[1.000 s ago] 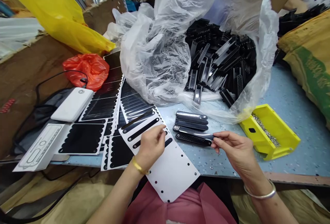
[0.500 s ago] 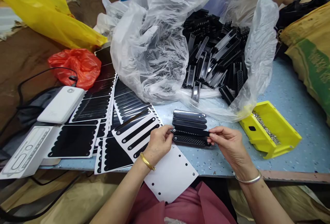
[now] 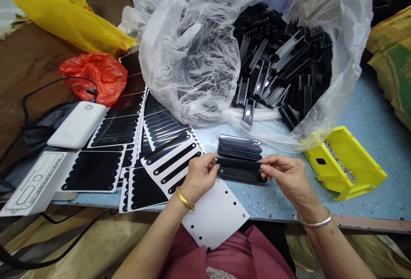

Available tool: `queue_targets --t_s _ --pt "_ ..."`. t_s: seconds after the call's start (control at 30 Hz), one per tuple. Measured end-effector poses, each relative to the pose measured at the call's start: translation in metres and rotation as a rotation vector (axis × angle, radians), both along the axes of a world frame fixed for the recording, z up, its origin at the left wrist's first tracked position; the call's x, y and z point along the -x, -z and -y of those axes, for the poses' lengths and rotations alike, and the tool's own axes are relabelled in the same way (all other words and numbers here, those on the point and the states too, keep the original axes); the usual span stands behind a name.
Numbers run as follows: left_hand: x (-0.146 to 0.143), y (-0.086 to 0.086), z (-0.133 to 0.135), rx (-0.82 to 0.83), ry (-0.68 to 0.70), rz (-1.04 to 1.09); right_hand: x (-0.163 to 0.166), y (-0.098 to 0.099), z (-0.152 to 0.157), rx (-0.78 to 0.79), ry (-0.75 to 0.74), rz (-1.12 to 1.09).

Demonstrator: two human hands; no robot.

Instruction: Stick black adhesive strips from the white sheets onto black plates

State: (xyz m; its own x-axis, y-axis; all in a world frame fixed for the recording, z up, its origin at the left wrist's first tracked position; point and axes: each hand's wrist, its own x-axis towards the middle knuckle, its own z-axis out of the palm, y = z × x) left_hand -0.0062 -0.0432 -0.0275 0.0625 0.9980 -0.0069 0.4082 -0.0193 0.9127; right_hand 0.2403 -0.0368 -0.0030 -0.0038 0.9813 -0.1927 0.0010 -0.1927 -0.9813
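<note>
Between my two hands stretches a black adhesive strip (image 3: pixel 239 164), lying along one bar in a short row of black plastic bars (image 3: pixel 240 150). My left hand (image 3: pixel 202 172) pinches the strip's left end, and my right hand (image 3: pixel 287 178) pinches its right end. Nearest me in the row is a bar with a cross-hatched top (image 3: pixel 243 175), uncovered; those farther back have smooth, dark tops. Partly under my left forearm lies a white sheet (image 3: pixel 213 215) with several black strips on it. My fingertips hide both ends of the held strip.
A clear plastic bag (image 3: pixel 189 69) full of black plastic bars (image 3: pixel 266 73) stands behind the row. At right sits a yellow bin (image 3: pixel 362 159) of small metal parts. Stacked sticker sheets (image 3: pixel 93 170), a white power bank (image 3: pixel 77 125) and a red bag (image 3: pixel 96 75) are leftward.
The strip has come down flatter over the bar, covering the hatched surface that showed along it before. Both hands keep their pinch. The view has shifted slightly.
</note>
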Motion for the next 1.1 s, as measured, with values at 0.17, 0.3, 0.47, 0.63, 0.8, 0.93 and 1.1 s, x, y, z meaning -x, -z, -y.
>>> queue_targets --t_s 0.17,0.3,0.47,0.63,0.8,0.93,1.1 --pt "0.001 -0.001 -0.001 0.002 0.004 -0.011 -0.002 0.001 -0.001 0.002 -0.002 0.032" --pt "0.002 -0.002 -0.002 0.021 0.012 0.015 -0.002 0.0 -0.002 0.0 -0.004 0.04" --pt "0.001 -0.002 -0.002 0.044 0.011 0.043 -0.001 0.001 -0.003 0.003 0.005 0.055" --pt "0.003 -0.002 -0.003 0.04 0.027 0.061 -0.002 0.001 -0.002 -0.006 -0.001 0.053" --pt "0.006 -0.005 -0.005 0.13 0.0 0.122 -0.002 0.003 -0.002 -0.023 -0.013 0.068" --pt "0.004 -0.011 -0.009 0.196 -0.022 0.173 -0.002 0.003 -0.001 -0.024 -0.016 0.081" --pt "0.001 -0.012 -0.012 0.229 -0.036 0.216 -0.002 0.001 -0.002 -0.026 -0.015 0.076"
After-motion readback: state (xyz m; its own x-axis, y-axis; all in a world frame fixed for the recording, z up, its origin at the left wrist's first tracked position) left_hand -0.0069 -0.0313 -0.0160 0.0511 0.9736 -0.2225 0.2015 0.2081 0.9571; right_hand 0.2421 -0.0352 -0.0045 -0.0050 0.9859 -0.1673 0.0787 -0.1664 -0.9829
